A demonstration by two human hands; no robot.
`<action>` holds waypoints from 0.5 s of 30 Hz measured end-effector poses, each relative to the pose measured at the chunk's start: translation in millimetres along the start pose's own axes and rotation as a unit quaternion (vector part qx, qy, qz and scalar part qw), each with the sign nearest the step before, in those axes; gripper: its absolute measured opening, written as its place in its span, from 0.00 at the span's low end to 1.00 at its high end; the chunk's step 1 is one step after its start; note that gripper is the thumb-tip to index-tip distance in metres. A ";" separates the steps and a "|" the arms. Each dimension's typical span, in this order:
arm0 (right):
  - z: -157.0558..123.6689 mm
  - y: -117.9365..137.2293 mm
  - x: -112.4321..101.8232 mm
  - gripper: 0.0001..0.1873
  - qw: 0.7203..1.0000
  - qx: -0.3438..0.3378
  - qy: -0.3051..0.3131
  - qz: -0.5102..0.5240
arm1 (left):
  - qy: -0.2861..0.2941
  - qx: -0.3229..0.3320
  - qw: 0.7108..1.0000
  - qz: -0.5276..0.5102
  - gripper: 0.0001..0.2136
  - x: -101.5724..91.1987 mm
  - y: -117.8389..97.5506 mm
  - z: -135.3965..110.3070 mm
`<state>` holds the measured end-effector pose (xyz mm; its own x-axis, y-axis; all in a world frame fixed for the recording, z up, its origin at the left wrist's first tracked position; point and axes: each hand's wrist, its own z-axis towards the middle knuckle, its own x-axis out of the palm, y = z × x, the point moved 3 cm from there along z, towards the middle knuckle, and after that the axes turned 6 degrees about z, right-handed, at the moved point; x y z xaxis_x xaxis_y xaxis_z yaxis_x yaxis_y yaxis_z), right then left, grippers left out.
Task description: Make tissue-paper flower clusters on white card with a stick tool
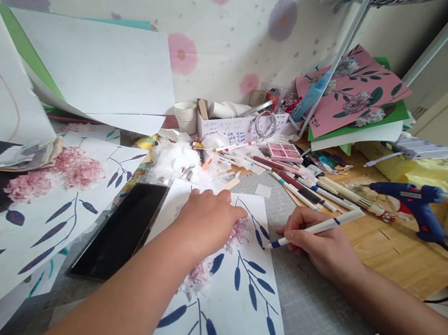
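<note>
My left hand [207, 219] lies palm down on a white sheet painted with pink blossoms and blue leaves [230, 299], fingers curled loosely, pressing the paper onto the grey cutting mat [312, 302]. My right hand [319, 240] pinches a white pen with blue bands [316, 227]. Its tip rests at the sheet's right edge, beside the blue leaves.
A dark tablet [120, 232] lies left of the sheet. Several pens and markers [314, 186] are scattered behind my right hand. A blue glue gun [417, 205] stands on the wooden board at the right. Floral papers [349, 90], a paper cup [186, 116] and clutter fill the back.
</note>
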<state>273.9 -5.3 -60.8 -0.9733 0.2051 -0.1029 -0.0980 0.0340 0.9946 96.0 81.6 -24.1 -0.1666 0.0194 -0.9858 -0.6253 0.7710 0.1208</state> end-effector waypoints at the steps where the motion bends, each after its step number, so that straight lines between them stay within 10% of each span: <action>1: 0.5 -0.8 -0.3 0.09 1.000 0.001 -0.002 -0.002 | -0.002 -0.001 1.000 -0.001 0.20 0.4 0.2 -0.1; 15: 3.9 -7.0 -2.6 0.09 1.000 0.000 -0.005 -0.007 | -0.011 0.005 1.000 -0.005 0.21 2.0 0.7 -0.2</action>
<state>277.9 -2.3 -67.5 -0.9699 0.2137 -0.1165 -0.1113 0.0366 0.9931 95.0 82.0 -26.0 -0.1432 0.0262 -0.9893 -0.6192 0.7775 0.1102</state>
